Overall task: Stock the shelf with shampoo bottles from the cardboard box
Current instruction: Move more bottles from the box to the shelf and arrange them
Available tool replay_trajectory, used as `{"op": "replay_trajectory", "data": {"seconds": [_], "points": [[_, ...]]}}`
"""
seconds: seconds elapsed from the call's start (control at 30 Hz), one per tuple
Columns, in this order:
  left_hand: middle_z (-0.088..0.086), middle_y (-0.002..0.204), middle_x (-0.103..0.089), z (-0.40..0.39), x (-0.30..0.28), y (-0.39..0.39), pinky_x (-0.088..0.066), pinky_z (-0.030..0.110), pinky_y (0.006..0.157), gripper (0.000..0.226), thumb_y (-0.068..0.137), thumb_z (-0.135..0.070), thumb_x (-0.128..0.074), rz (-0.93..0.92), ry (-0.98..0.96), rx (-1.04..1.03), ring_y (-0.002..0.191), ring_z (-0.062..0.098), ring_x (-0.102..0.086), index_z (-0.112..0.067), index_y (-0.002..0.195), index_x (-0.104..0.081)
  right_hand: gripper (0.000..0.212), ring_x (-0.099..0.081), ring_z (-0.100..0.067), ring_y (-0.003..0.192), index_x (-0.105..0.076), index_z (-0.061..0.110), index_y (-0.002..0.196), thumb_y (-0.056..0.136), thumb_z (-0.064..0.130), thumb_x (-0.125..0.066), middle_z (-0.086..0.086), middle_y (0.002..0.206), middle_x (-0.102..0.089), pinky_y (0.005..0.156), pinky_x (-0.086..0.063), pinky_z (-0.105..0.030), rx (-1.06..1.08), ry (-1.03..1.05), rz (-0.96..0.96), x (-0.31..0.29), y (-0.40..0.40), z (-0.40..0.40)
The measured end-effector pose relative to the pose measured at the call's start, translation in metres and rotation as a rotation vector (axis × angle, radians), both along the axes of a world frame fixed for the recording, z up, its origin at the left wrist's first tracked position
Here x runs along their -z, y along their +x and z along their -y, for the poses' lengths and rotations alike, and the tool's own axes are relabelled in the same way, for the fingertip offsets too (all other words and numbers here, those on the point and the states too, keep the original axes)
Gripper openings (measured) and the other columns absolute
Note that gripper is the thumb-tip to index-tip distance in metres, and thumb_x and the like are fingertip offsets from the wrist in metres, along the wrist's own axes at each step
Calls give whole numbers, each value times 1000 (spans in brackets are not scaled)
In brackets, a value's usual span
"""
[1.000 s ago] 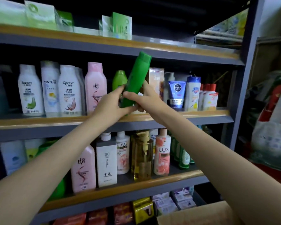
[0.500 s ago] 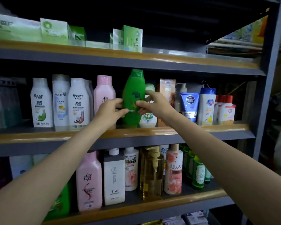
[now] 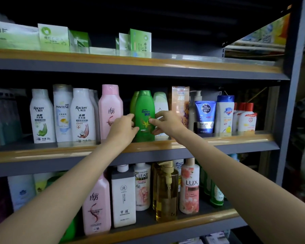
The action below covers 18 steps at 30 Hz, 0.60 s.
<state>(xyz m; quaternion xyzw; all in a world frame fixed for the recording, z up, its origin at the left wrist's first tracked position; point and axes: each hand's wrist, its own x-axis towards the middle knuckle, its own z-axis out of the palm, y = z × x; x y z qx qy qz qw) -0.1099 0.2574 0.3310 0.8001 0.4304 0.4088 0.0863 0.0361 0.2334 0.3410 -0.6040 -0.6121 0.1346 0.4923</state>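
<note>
Centre frame, the green shampoo bottle (image 3: pixel 144 110) stands upright on the middle shelf (image 3: pixel 218 140), between a pink bottle (image 3: pixel 110 108) and a pale green-capped bottle (image 3: pixel 160 103). The left hand (image 3: pixel 122 128) and right hand (image 3: pixel 167 123) pinch it from either side, each grip narrow and closed on the bottle. Their fingertips cover parts of its label. A second green bottle (image 3: pixel 134 101) behind shows only as a sliver. The cardboard box is out of frame.
</note>
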Motion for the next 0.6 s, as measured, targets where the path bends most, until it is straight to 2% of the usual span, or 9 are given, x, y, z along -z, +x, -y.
{"op": "replay_trajectory", "data": {"seconds": [0.07, 0.17, 0.27, 0.3, 0.37, 0.43, 0.5, 0.53, 0.6], "points": [[21, 122, -59, 0, 8, 1, -46, 42, 97, 50, 87, -8, -57, -41, 1, -3, 111, 33, -58, 0, 134, -40, 41, -65, -26, 64, -49, -4, 122, 89, 17, -61, -26, 103, -68, 66, -57, -29, 11, -33, 33, 5, -1, -2], [21, 118, -61, 1, 17, -1, -47, 44, 94, 46, 88, -9, -54, -84, 46, -43, 108, 34, -58, 0, 131, -41, 41, -70, -31, 79, -52, -1, 121, 87, 19, -64, -24, 102, -70, 82, -56, -35, 43, -60, 61, 9, -5, -2], [17, 121, -58, 9, 24, -3, -46, 40, 93, 41, 88, -7, -48, -101, 136, -87, 111, 30, -56, -2, 128, -44, 35, -66, -21, 63, -57, -2, 112, 87, 20, -64, -22, 103, -69, 73, -55, -29, 37, -79, 76, 6, -11, 0], [15, 128, -54, 13, 28, -3, -41, 38, 97, 44, 88, -6, -47, -90, 166, -82, 117, 28, -51, -3, 132, -42, 34, -67, -23, 66, -58, -2, 111, 87, 21, -64, -22, 104, -69, 71, -55, -28, 38, -90, 101, 6, -14, 1], [11, 140, -41, 20, 36, -4, -32, 35, 106, 49, 88, -4, -46, -48, 255, -53, 129, 25, -39, -5, 136, -39, 35, -70, -29, 85, -57, -3, 114, 87, 20, -63, -21, 107, -68, 73, -55, -28, 57, -79, 163, 6, -18, 3], [11, 138, -40, 27, 44, -2, -32, 38, 107, 47, 85, -2, -48, -19, 403, -21, 128, 27, -38, -5, 132, -45, 32, -69, -30, 91, -57, -3, 114, 88, 15, -62, -21, 104, -69, 83, -55, -35, 124, 75, 215, 5, -16, 8], [15, 126, -49, 35, 54, 6, -38, 40, 100, 40, 81, 0, -47, -3, 525, 47, 117, 31, -46, -4, 120, -54, 17, -70, -29, 76, -63, 0, 102, 86, 6, -58, -19, 88, -72, 79, -56, -41, 171, 327, 191, 8, -6, 23], [16, 120, -52, 41, 63, 14, -40, 39, 97, 37, 80, -2, -45, -9, 553, 100, 112, 31, -48, -3, 115, -56, 12, -68, -24, 65, -63, 3, 93, 85, 4, -54, -16, 79, -71, 72, -57, -40, 158, 423, 158, 14, 3, 36], [15, 112, -54, 55, 89, 34, -38, 35, 91, 33, 79, -8, -40, -64, 545, 225, 105, 27, -47, -3, 108, -57, 12, -59, -6, 49, -61, 9, 85, 82, 8, -49, -6, 67, -66, 59, -53, -28, 139, 466, 170, 39, 24, 67]]}}
